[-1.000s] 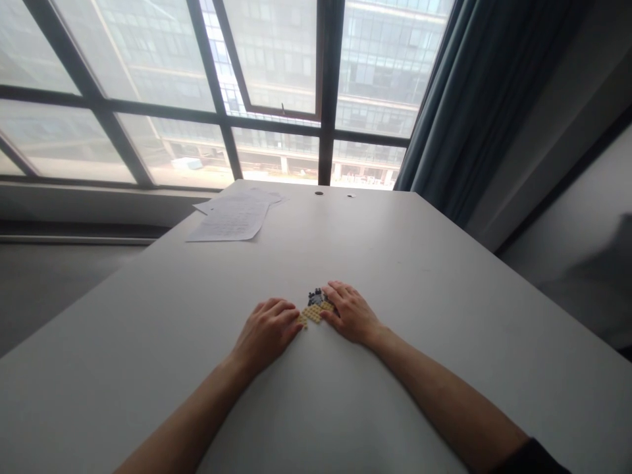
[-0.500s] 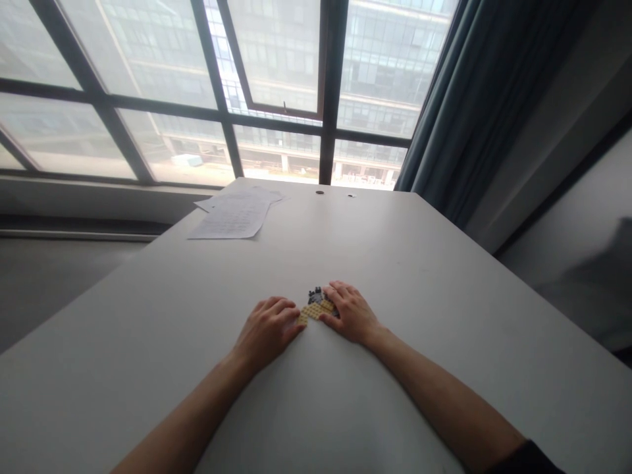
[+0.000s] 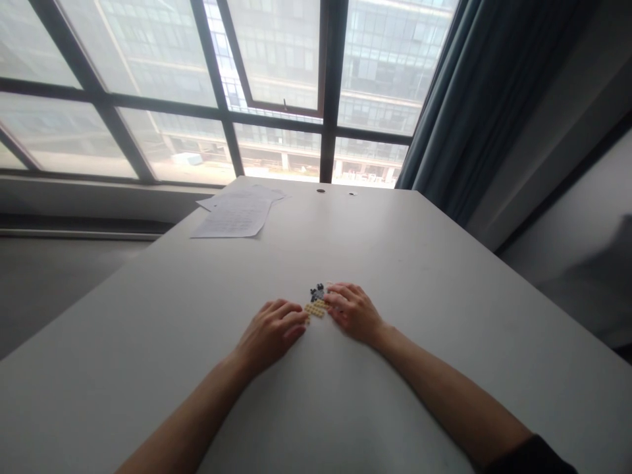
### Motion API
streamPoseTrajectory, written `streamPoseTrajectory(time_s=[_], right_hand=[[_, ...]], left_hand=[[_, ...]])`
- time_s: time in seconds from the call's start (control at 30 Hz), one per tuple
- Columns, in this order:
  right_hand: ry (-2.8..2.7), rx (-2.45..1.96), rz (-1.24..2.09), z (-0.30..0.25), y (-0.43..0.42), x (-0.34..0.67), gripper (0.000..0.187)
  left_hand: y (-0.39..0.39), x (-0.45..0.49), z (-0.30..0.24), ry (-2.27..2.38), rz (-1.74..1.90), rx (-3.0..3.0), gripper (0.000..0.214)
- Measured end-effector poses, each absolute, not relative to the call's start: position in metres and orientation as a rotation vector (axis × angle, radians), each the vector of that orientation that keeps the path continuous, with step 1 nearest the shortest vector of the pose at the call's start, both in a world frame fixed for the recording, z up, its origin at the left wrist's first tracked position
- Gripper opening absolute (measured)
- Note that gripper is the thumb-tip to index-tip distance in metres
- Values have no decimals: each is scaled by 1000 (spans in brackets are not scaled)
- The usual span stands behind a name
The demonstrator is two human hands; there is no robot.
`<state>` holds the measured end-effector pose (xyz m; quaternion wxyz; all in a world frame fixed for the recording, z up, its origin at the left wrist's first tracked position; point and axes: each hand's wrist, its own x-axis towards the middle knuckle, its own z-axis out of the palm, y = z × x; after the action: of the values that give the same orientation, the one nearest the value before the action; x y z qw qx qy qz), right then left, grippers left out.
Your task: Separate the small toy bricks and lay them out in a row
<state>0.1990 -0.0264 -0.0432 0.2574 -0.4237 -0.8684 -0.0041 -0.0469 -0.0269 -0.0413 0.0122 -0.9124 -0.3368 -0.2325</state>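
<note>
I wore a black sleeve [image 3: 533, 457], its edge crossing the upper end of my bare right forearm [image 3: 444, 395]. My left forearm [image 3: 200, 415] was bare as far as it showed, and so were my right hand [image 3: 356, 313] and left hand [image 3: 270, 332].

Studded yellow plastic plates [image 3: 316, 309] and knobbly dark plastic pieces [image 3: 316, 293] (too small to judge for gloss) lie well in from the far edge of a smooth, softly glossy table surface [image 3: 365, 243]; matt printed paper sheets [image 3: 234, 216] rest near its far left corner, a cloth curtain [image 3: 444, 125] beyond the far right.
</note>
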Motion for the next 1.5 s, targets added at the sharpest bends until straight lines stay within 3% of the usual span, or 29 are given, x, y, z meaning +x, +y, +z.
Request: streamPoseTrajectory(time_s=[0.2, 0.43, 0.63, 0.93, 1.2, 1.37, 1.5], right_hand=[[-2510, -798, -149, -48, -26, 203, 22], [-2492, -889, -168, -39, -27, 216, 24], [-2508, -982, -76, -37, -37, 236, 17], [-2481, -1174, -70, -40, -38, 231, 28], [-2321, -1279, 15, -37, -41, 212, 24], [-2298, -1350, 91, -30, -44, 177, 26], [-2375, -1337, 68, -28, -43, 162, 21]], left_hand=[[-30, -44, -38, -1008, -622, -2879, 22], [-27, -46, -43, -1053, -582, -2890, 38], [-27, -44, -42, -1043, -600, -2907, 24], [-28, -46, -42, -1117, -649, -2859, 32], [-31, -45, -40, -1113, -698, -2833, 20], [-31, -45, -44, -1211, -724, -2755, 34], [-29, -44, -44, -1201, -668, -2820, 26]])
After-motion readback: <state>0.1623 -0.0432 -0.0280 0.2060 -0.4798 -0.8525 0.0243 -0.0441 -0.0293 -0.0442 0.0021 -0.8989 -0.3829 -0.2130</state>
